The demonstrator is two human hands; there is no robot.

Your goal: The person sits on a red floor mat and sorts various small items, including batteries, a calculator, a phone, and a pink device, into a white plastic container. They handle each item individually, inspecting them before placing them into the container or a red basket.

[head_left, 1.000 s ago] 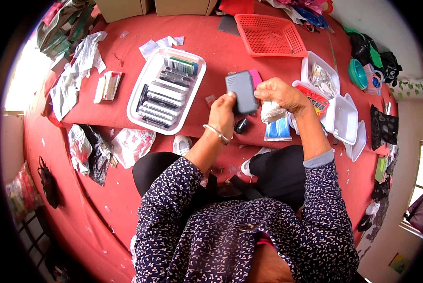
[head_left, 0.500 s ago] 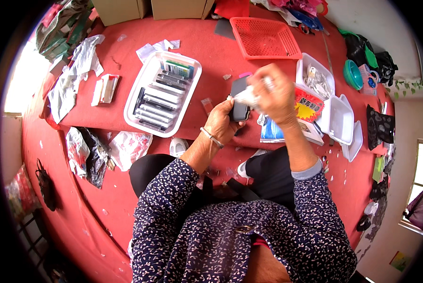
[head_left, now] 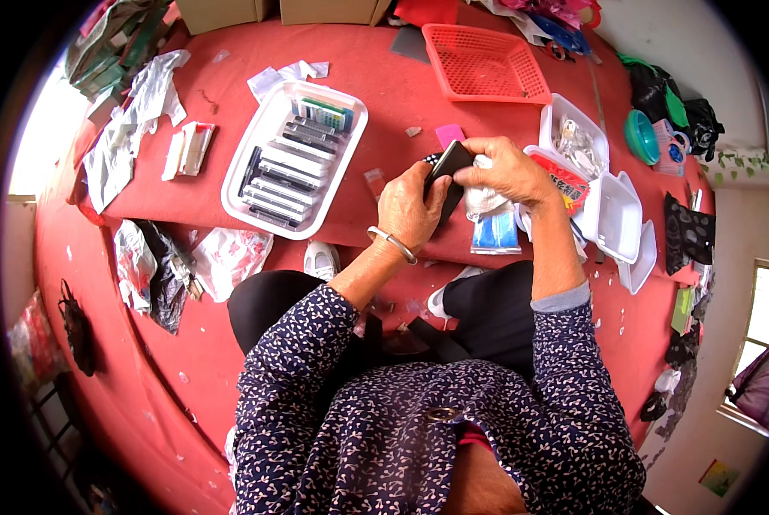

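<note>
A pale wall [head_left: 732, 215] with a bright window [head_left: 768, 302] stands right of red cloth [head_left: 384, 94].

Brightly lit, white glare far left, bright window [head_left: 768, 302] right; fisheye-bent edges, black corners

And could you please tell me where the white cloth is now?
In the head view, the white cloth is right of centre, in the right hand, beside the dark device and just above the blue packet in the picture.

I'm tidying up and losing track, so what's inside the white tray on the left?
The white tray holds slim black and white items and a green-and-blue pack. Whatever lies underneath them is covered.
</note>
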